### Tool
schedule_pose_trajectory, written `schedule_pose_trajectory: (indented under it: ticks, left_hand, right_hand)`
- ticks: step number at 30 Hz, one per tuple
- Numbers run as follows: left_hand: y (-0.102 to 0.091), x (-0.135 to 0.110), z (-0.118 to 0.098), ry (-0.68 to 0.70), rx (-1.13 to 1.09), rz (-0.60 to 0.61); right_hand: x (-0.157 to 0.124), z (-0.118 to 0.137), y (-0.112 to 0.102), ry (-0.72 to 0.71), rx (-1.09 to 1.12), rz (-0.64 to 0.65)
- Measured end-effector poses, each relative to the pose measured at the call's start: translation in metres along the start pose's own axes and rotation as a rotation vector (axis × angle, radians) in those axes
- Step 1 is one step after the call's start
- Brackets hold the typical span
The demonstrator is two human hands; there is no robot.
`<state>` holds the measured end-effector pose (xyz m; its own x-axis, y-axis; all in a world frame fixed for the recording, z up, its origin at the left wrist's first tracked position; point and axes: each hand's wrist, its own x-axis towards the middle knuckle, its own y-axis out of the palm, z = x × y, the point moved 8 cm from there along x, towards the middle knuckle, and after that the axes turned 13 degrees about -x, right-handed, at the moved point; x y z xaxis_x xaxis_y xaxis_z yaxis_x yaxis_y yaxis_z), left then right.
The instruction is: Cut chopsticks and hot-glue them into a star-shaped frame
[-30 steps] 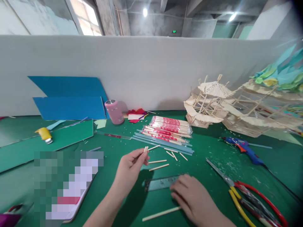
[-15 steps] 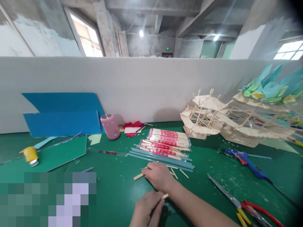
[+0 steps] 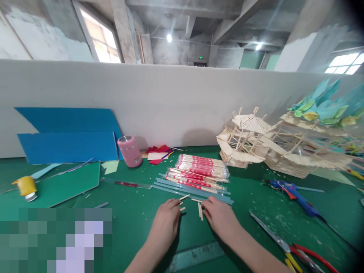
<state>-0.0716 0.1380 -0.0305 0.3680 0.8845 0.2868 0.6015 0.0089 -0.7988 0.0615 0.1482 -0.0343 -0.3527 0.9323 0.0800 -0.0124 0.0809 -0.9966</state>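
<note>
My left hand (image 3: 167, 218) rests palm down near the table's middle, fingers curled over short wooden sticks (image 3: 183, 209) whose ends poke out to the right. To its right, my right hand (image 3: 222, 215) has its fingers bent and closed at more short wooden sticks (image 3: 200, 212), touching them at the table surface. The fingertips of both hands are partly hidden. Just beyond lie blue-grey glue sticks (image 3: 187, 191) and chopsticks in red-and-clear wrappers (image 3: 196, 178). A clear ruler-like strip (image 3: 199, 256) lies in front of my hands.
Scissors (image 3: 273, 231), red-handled pliers (image 3: 313, 254) and a blue glue gun (image 3: 295, 195) lie on the right. Behind them stands a wooden stick model (image 3: 250, 140). A pink cup (image 3: 130, 151), blue boards (image 3: 68, 146) and a yellow-handled tool (image 3: 27, 186) are on the left.
My left hand has moved forward from the near edge to the sticks. My right hand has shifted right, away from the left hand. The strip in front has come into view.
</note>
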Motion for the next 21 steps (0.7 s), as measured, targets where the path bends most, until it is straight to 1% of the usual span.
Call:
schedule_pose_trajectory:
  ticks: [4, 6, 7, 9, 11, 14, 16, 17, 19, 20, 21]
  left_hand:
    - [-0.003, -0.004, 0.015, -0.026, 0.066, -0.036]
    - [-0.005, -0.007, 0.02, -0.038, 0.085, -0.053]
    - [-0.005, -0.008, 0.023, -0.042, 0.093, -0.059]
    - [-0.006, -0.01, 0.026, -0.044, 0.104, -0.072]
    - [-0.009, -0.01, 0.025, -0.038, 0.1, -0.102]
    - [-0.022, -0.01, 0.015, -0.025, 0.026, -0.185]
    - [-0.032, -0.007, 0.007, -0.054, -0.087, -0.22]
    - [-0.036, -0.006, 0.004, -0.099, -0.165, -0.222]
    - [-0.035, -0.003, 0.001, -0.233, -0.361, -0.134]
    - [-0.031, -0.004, 0.0, -0.32, -0.481, -0.087]
    - [-0.023, -0.005, -0.001, -0.421, -0.635, -0.003]
  right_hand:
    - [0.018, 0.033, -0.001, -0.082, 0.073, -0.061]
    - [0.022, 0.04, -0.004, -0.133, 0.105, -0.09]
    - [0.023, 0.039, -0.007, -0.147, 0.116, -0.106]
    - [0.028, 0.026, -0.011, -0.121, 0.121, -0.148]
    - [0.036, -0.002, -0.016, -0.022, 0.101, -0.203]
    - [0.048, -0.045, -0.019, 0.112, 0.059, -0.268]
    - [0.054, -0.062, -0.018, 0.136, 0.05, -0.276]
    - [0.055, -0.068, -0.017, 0.133, 0.054, -0.275]
    - [0.053, -0.075, -0.018, 0.119, 0.08, -0.274]
    - [0.05, -0.077, -0.02, 0.12, 0.1, -0.277]
    - [0.045, -0.08, -0.022, 0.13, 0.122, -0.283]
